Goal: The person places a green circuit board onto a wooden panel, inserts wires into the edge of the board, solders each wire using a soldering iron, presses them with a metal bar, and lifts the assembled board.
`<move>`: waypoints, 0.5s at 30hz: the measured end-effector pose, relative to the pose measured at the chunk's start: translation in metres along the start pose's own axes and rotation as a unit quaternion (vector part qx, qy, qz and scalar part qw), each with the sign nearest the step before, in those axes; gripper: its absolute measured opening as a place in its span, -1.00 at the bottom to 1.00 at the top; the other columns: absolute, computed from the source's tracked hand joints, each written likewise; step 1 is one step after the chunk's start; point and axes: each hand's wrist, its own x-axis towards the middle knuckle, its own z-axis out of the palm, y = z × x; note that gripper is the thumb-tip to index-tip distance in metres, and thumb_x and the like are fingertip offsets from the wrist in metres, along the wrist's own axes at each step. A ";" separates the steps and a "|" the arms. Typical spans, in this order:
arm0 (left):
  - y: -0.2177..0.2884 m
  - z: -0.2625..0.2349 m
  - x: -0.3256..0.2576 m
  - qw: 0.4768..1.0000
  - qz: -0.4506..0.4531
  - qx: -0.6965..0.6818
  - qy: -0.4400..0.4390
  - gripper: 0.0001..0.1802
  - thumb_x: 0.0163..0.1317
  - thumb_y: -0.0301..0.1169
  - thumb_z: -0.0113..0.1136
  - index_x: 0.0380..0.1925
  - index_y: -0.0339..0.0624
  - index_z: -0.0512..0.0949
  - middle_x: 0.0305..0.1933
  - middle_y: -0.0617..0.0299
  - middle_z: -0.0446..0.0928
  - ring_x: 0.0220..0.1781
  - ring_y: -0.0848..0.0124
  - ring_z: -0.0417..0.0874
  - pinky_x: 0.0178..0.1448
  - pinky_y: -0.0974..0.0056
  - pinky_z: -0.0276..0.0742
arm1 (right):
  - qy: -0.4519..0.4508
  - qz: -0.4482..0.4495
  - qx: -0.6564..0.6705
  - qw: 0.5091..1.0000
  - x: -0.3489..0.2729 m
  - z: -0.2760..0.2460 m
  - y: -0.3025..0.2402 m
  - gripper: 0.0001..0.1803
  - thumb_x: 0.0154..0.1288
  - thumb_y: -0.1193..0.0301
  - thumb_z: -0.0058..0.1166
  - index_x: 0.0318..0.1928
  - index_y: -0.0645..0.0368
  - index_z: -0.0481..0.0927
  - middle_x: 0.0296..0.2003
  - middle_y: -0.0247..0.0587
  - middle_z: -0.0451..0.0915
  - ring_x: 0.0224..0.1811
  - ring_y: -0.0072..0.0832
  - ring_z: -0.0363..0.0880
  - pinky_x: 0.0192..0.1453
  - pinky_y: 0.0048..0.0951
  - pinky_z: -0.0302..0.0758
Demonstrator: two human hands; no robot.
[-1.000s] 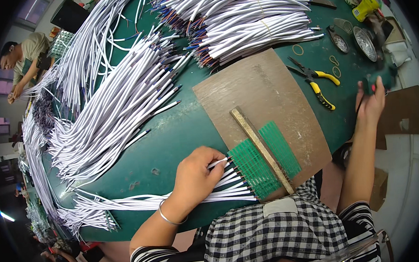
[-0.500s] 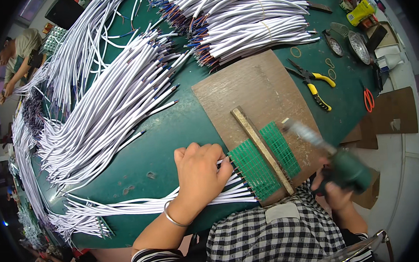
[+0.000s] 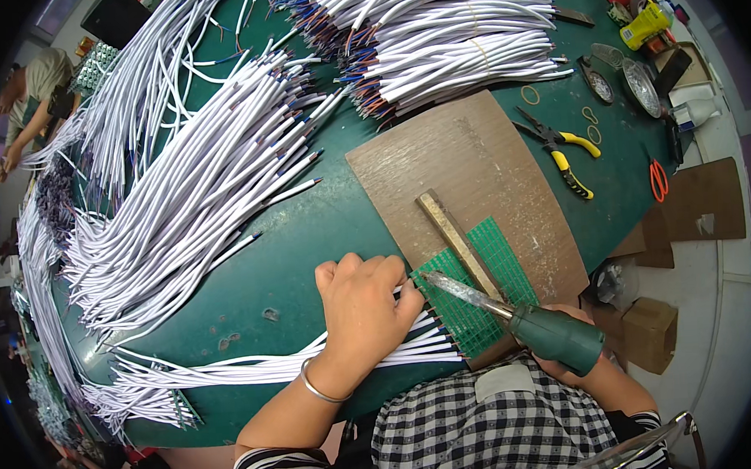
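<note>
The green circuit panel (image 3: 508,265) lies on a brown board (image 3: 440,162), with a narrow bar (image 3: 455,236) across it. A row of white cables (image 3: 417,350) meets the panel's left edge. The left hand (image 3: 367,304) is at the upper end of that row, its grip pinched together on one cable. Over the panel slants a green soldering tool (image 3: 562,335), its tip near the pinched cable; whether they touch cannot be told. The right hand's (image 3: 571,312) grip, partly hidden behind the tool, is wrapped around it. Beyond the board, yellow-handled pliers (image 3: 559,147), red-handled scissors (image 3: 659,181) and large cable bundles (image 3: 192,194) rest on the green bench (image 3: 298,239). Another person (image 3: 36,100) stands at the far left.
</note>
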 end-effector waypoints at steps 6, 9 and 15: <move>0.000 -0.001 0.000 1.000 -0.002 -0.001 -0.002 -0.89 -0.09 -0.38 0.17 -0.67 -0.08 0.45 -0.57 0.31 0.49 -0.40 0.25 0.40 -0.14 0.11 0.14 | 0.007 -0.021 -0.036 0.999 0.000 0.000 0.004 -0.71 0.01 0.37 0.19 -0.17 0.05 0.64 -0.14 -0.19 0.62 -0.01 -0.16 0.56 0.14 -0.21 0.46; 0.000 -0.001 0.000 1.000 -0.004 -0.001 -0.001 -0.89 -0.09 -0.38 0.17 -0.67 -0.08 0.45 -0.57 0.31 0.49 -0.40 0.26 0.40 -0.14 0.12 0.14 | -0.027 -0.049 -0.079 0.995 0.003 -0.006 0.004 -0.52 0.04 0.29 0.23 -0.02 0.19 0.50 -0.13 -0.15 0.63 -0.06 -0.20 0.61 0.08 -0.25 0.51; 0.000 0.000 0.000 1.000 -0.001 0.002 0.003 -0.88 -0.09 -0.37 0.18 -0.67 -0.08 0.45 -0.58 0.32 0.49 -0.40 0.26 0.40 -0.14 0.12 0.14 | -0.050 -0.129 -0.195 0.971 0.009 -0.010 0.003 -0.35 0.04 0.24 0.30 0.09 0.33 0.40 -0.14 -0.12 0.63 -0.15 -0.22 0.68 -0.04 -0.31 0.59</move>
